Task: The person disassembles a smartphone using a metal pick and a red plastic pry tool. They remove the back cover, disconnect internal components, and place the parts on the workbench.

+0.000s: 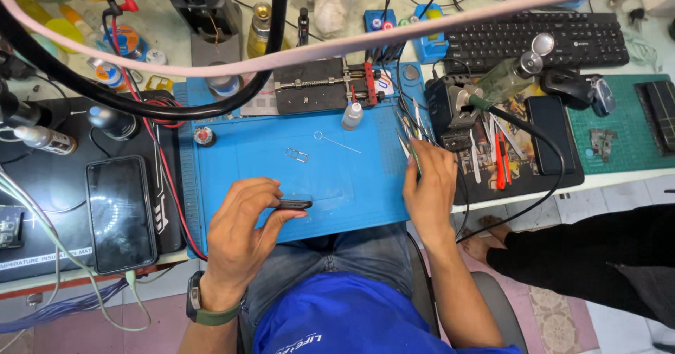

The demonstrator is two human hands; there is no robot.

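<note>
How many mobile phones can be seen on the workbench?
3: one edge-on in the left hand over the blue mat, one phone face-up on the black mat at left, one dark phone right of the tools. Others may be hidden.

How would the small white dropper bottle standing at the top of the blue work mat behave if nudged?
The small white dropper bottle stands upright, narrow and tall, so it would probably tip easily. Its round body suggests it would then roll across the blue work mat. It looks like light plastic, likely unbreakable.

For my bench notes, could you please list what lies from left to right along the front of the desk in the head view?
Dark phone lying flat → left hand holding a black phone → right hand → red-handled tool → green mat.
</note>
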